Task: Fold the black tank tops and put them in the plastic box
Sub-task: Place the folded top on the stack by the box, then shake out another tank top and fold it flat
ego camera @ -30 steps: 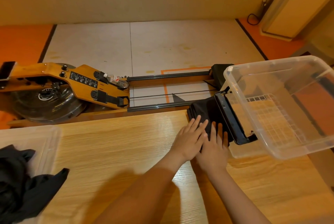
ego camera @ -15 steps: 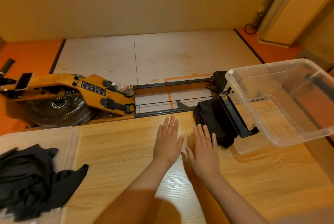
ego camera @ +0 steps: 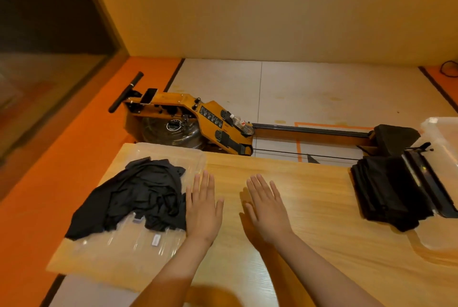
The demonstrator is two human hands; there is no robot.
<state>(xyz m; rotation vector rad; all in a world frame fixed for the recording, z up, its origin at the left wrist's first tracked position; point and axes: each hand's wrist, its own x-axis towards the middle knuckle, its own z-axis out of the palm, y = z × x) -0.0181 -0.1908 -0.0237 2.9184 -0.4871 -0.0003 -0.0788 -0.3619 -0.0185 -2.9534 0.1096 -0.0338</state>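
both hands are spread flat, fingers straight, holding nothing. the left hand and right hand are palm down over the wooden table, and i cannot tell whether they touch it. the unfolded black tank tops sit in a crumpled heap at nine o'clock of the left hand, just beside it, on a shallow clear tray. they look thin, light and limp, probably tangled together, so one is best pinched at a strap or hem on the heap's right edge and lifted slowly, lest it drag the others along. a folded stack lies well apart at three o'clock, against a dark frame, with the plastic box beyond it at the picture's edge. nothing stands between hand and heap. past the table at twelve o'clock, on the floor, is a rowing machine carrying a bottle.
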